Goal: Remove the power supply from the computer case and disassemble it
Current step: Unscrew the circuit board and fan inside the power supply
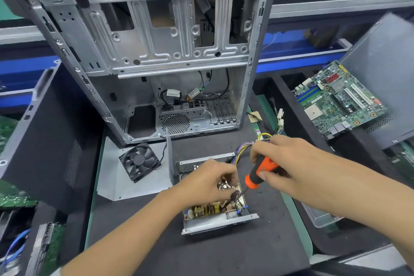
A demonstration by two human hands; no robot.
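The power supply [220,222] lies on the black mat in front of me, its cover off and its circuit board with coils and capacitors showing. A bundle of coloured wires [243,149] leads from it to the upper right. My right hand [282,163] grips an orange and black screwdriver [257,175], whose tip points down into the board's right side. My left hand [208,182] hovers over the board, its fingers curled at a small part inside; what they pinch is hidden. The empty computer case [143,51] stands open behind.
A black fan [139,161] lies on a grey metal cover plate [112,177] left of the power supply. A motherboard [338,98] rests on a dark case at the right. Another dark case panel [44,136] leans at the left. Bins with boards sit at the lower left.
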